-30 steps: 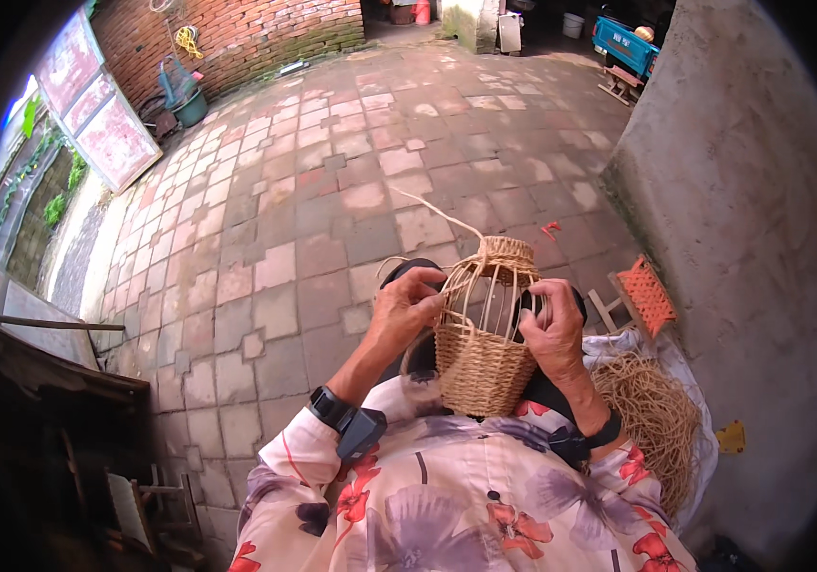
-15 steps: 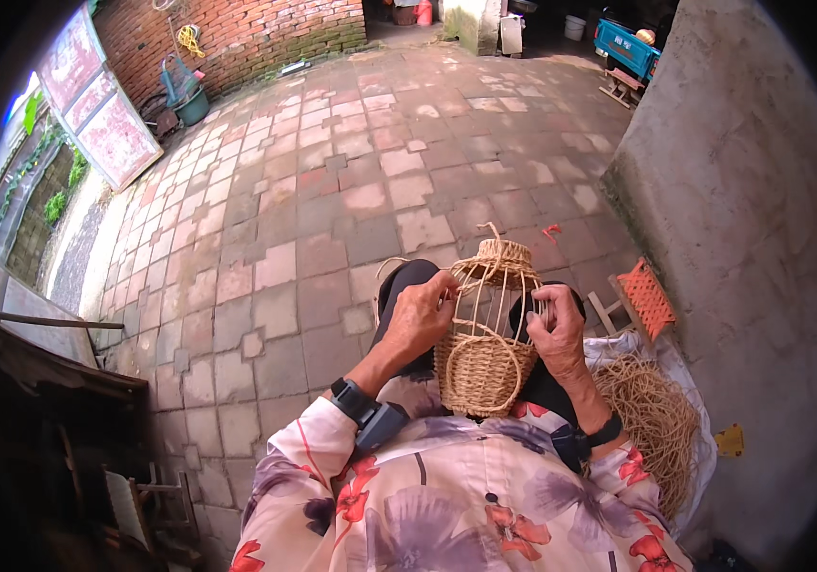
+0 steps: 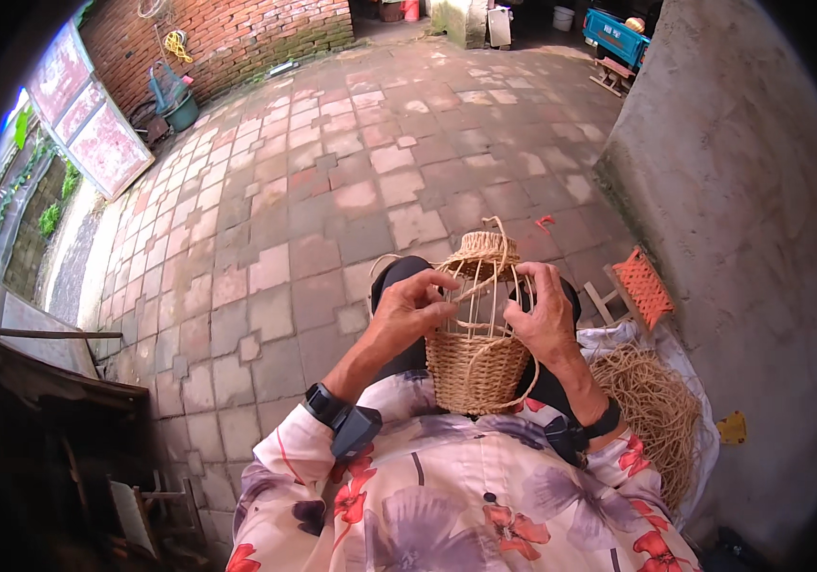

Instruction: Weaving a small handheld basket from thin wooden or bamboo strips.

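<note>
A woven straw basket (image 3: 475, 377) stands on my lap, with a dense lower band, open upright ribs above it and a small woven collar (image 3: 487, 250) at the far end. At its left side is my left hand (image 3: 410, 310), thumb and forefinger apart beside the ribs. My right hand (image 3: 544, 315) is closed at the right ribs, fingertips bent over them near the collar. A loose straw strand (image 3: 534, 381) curves down the basket's right side. Parts of the ribs behind my fingers are hidden.
A white sack (image 3: 709, 439) of loose straw strands (image 3: 642, 405) lies at my right, by a small stool with an orange woven top (image 3: 645, 286). A grey wall (image 3: 742, 191) rises beyond. Paving (image 3: 313, 257) stretches ahead; dark wooden furniture (image 3: 55, 381) stands at left.
My left thumb and forefinger have parted from a closer pinch. The right hand has risen along the ribs towards the collar. A loose strand now hangs at the basket's right side.
</note>
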`<state>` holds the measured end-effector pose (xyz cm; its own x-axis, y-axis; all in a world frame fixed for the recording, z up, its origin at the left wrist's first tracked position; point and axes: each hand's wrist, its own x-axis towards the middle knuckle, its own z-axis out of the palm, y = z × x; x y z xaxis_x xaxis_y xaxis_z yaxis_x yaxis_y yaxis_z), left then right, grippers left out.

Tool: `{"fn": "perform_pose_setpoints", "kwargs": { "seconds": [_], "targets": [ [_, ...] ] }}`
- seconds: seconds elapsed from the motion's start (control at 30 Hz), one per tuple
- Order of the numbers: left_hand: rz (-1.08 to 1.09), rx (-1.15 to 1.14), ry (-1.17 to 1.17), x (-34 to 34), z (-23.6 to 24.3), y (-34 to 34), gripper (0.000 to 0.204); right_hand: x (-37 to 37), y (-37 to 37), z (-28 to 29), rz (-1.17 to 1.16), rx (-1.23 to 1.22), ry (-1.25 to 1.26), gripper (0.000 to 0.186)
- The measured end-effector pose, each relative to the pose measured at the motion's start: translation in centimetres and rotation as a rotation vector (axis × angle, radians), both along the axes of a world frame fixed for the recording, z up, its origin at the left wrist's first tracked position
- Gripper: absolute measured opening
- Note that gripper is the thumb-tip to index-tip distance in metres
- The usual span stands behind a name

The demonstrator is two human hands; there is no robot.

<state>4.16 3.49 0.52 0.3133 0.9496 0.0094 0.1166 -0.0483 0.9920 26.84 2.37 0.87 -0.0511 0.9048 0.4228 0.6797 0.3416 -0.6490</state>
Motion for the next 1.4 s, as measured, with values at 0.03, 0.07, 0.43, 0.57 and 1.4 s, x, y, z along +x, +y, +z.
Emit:
{"fn": "perform_pose_setpoints", "kwargs": {
  "seconds": [0.03, 0.07, 0.43, 0.57, 1.4],
  "targets": [
    [0.018, -0.077, -0.147, -0.5, -0.3, -0.2, 0.019, 0.1, 0.0, -0.3, 0.002, -0.015, 0.027, 0.044],
    [0.102, -0.062, -0.046, -1.1, -0.4, -0.4, 0.021, 0.3, 0.2, -0.7, 0.002, -0.017, 0.027, 0.044],
    [0.912, -0.055, 0.613, -25.1, -11.6, -2.0, 0.022, 0.3, 0.5, -0.8, 0.004, -0.088, 0.123, 0.040],
    [0.914, 0.026, 0.788, -25.2, -11.4, -0.7, 0.024, 0.5, 0.6, -1.1, 0.017, -0.057, 0.115, 0.041],
    [0.435, 0.325, 0.307, -2.4, -1.2, 0.9, 0.021, 4.1, -0.3, -3.5, 0.170, -0.187, 0.463, 0.037]
  ]
}}
